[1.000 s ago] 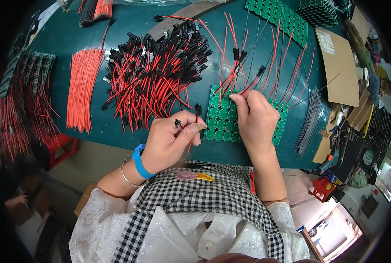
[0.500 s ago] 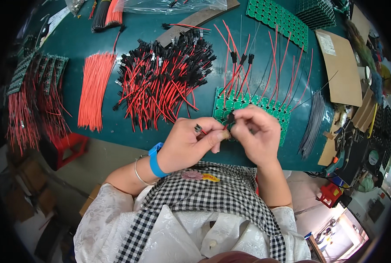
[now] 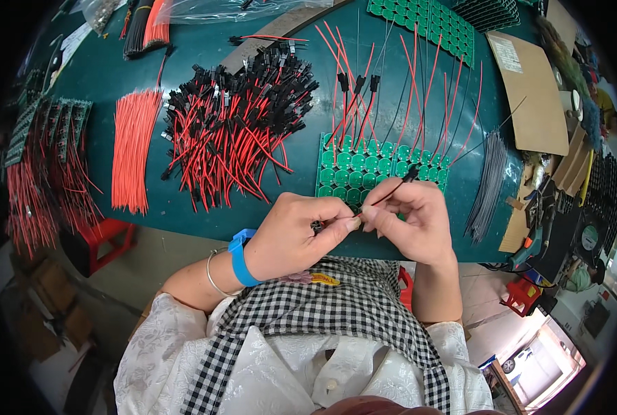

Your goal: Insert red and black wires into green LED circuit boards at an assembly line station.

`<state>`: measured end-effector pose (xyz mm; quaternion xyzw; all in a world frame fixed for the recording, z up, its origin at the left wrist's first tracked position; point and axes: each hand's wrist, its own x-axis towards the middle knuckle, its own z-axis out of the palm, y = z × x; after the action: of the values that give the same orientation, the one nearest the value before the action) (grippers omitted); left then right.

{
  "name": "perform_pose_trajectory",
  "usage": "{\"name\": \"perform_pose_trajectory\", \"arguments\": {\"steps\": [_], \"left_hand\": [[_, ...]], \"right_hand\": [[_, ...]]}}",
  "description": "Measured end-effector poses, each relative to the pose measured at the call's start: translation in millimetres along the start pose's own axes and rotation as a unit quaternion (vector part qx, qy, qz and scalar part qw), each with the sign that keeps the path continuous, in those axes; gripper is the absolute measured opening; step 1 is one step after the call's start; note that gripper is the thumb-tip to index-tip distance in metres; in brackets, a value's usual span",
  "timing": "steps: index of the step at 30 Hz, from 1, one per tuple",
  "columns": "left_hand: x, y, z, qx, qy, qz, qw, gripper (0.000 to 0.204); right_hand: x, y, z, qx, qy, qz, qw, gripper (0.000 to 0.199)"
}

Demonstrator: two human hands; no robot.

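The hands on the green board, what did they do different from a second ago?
The right hand let go of a cable at the green circuit board, came back toward the person and took hold of a black-connector cable. The left hand moved right, so their fingertips meet. The cable heap and red wire bundle stayed put.

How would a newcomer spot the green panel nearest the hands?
On the teal table, find the big red-and-black wire pile. Just right of it, beyond the right hand, lies the green circuit panel. Unlike the far green panel, it has three black-tipped leads rising at its far left corner.
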<state>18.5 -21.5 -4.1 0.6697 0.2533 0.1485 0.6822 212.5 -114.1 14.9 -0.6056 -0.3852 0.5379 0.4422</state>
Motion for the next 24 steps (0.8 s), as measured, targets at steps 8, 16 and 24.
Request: {"name": "perform_pose_trajectory", "arguments": {"steps": [8,16,24], "left_hand": [[-2.6,0.9,-11.9,-0.069,0.007,-0.088,0.994,0.013],[-6.3,-0.9,-28.9,-0.081,0.003,-0.091,0.993,0.019],[-6.3,-5.1,-29.6,-0.036,-0.003,-0.073,0.997,0.021]], "right_hand": [[24.2,20.2,-2.8,-0.175,0.222,-0.157,0.946,0.006],[31.9,37.3,-5.3,-0.289,0.256,-0.232,0.893,0.009],[31.5,37.6,-6.0,-0.294,0.264,-0.239,0.887,0.009]]}}
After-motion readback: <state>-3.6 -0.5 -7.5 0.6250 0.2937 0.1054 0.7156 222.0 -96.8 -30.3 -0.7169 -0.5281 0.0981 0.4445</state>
